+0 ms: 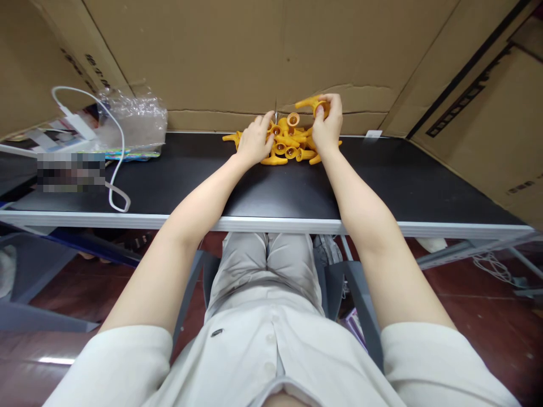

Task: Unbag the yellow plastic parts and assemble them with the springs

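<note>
Yellow part (309, 103) in right hand (328, 127) grip, long axis leftward, left hand (254, 141) grip unclear

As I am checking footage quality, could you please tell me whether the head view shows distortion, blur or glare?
Head view: wide-angle stretch exaggerates the near arms; a pixelated patch sits at left; the yellow parts are sharp; mild sheen on the plastic bag; lighting even, shadows soft.

The head-worn camera looks forward and down, close onto the black table (403, 175).
</note>
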`<state>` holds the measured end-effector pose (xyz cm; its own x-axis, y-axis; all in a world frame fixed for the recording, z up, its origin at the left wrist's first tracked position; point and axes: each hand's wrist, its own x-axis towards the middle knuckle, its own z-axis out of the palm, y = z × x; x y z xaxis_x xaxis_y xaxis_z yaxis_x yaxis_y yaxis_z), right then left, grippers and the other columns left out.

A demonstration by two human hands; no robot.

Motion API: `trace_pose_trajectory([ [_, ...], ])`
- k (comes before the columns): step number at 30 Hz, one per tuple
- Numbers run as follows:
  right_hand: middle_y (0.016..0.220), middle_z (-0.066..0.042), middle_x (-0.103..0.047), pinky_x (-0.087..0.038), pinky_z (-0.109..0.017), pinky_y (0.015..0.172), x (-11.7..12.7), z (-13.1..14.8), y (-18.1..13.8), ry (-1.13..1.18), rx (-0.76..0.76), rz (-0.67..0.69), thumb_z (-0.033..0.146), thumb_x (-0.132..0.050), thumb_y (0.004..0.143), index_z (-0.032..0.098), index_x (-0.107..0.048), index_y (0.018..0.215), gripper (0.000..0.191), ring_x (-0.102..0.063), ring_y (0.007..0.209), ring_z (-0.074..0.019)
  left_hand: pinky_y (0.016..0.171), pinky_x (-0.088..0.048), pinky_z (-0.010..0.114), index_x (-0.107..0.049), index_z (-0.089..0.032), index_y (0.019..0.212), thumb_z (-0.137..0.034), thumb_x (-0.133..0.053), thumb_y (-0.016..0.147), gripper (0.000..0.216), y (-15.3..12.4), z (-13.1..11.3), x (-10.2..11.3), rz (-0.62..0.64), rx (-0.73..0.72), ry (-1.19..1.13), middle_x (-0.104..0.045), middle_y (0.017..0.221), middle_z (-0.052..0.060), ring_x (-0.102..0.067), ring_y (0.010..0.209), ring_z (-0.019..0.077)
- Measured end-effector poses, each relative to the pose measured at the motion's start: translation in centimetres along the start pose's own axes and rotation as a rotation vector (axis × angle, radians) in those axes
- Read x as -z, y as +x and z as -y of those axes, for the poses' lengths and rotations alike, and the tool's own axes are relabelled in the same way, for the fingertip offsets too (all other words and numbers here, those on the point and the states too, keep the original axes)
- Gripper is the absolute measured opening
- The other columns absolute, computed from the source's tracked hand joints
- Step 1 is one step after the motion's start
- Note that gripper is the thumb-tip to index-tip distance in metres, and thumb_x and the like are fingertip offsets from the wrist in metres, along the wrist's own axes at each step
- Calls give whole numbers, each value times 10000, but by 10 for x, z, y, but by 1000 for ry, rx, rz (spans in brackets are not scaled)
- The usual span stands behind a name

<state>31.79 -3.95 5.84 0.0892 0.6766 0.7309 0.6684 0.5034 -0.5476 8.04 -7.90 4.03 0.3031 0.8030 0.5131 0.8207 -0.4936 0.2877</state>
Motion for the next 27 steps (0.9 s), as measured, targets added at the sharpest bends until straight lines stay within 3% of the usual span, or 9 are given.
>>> trace_pose_trajectory([
  [3, 1486, -57, -722, -428, -591, 1372, -2, 16, -2, 27, 76, 17, 744, -327, 1127, 395, -656, 1319, 517, -517, 1539, -333, 1361, -361, 610, -204, -326, 1875, -503, -470, 1111, 828, -1, 1, 7, -55, 22, -11, -477, 1798, 161, -412, 1683, 423],
  [6, 1515, -70, -701, -480, -545, 1345, -6, 34, -8, 37, 121, 137, 623, -409, 1151, 338, -670, 1263, 402, -549, 1553, -309, 1374, -294, 693, -176, -400, 1876, -522, -482, 1101, 842, -2, 3, 12, -63, 46, -32, -421, 1852, 108, -313, 1732, 435],
  [8, 1522, -74, -708, -548, -520, 1278, -8, 43, -13, 92, 112, 262, 577, -495, 1134, 322, -679, 1224, 327, -618, 1497, -309, 1364, -285, 731, -238, -427, 1861, -509, -495, 1098, 809, 0, 8, 11, -50, 49, -45, -447, 1836, 104, -322, 1727, 447],
  [10, 1493, -79, -736, -590, -504, 1222, -9, 47, -16, 198, 96, 378, 575, -603, 1089, 306, -696, 1152, 292, -678, 1423, -313, 1331, -353, 719, -366, -410, 1821, -487, -504, 1101, 738, 3, 17, 8, -47, 58, -46, -531, 1763, 135, -435, 1664, 459],
  [15, 1343, -95, -802, -600, -523, 1197, -10, 37, -13, 387, 79, 481, 526, -744, 981, 249, -729, 1000, 278, -730, 1316, -322, 1241, -511, 548, -636, -306, 1628, -442, -543, 1098, 555, 7, 37, 4, -50, 101, 39, -720, 1496, 171, -673, 1437, 416],
  [19, 1212, -91, -812, -642, -578, 1089, -8, 28, -7, 279, 27, 467, 558, -589, 1074, 231, -761, 1121, 372, -751, 1208, -344, 1202, -534, 496, -623, -314, 1618, -453, -585, 1091, 547, 3, 31, 12, -70, 81, 82, -751, 1455, 149, -706, 1376, 384],
  [24, 1292, -145, -799, -553, -596, 1209, -5, 21, -10, -4, 227, 461, 715, -650, 1047, 221, -777, 1241, 546, -719, 1276, -391, 1151, -555, 477, -588, -338, 1661, -363, -545, 1088, 576, -6, 6, 24, -71, 107, 134, -698, 1525, 150, -692, 1410, 401],
  [27, 1323, -168, -787, -541, -604, 1198, -4, 19, -12, -140, 270, 517, 747, -622, 1055, 209, -781, 1307, 616, -714, 1294, -415, 1117, -569, 467, -601, -307, 1657, -312, -533, 1077, 584, -10, -3, 29, -57, 119, 169, -668, 1538, 173, -699, 1398, 418],
])
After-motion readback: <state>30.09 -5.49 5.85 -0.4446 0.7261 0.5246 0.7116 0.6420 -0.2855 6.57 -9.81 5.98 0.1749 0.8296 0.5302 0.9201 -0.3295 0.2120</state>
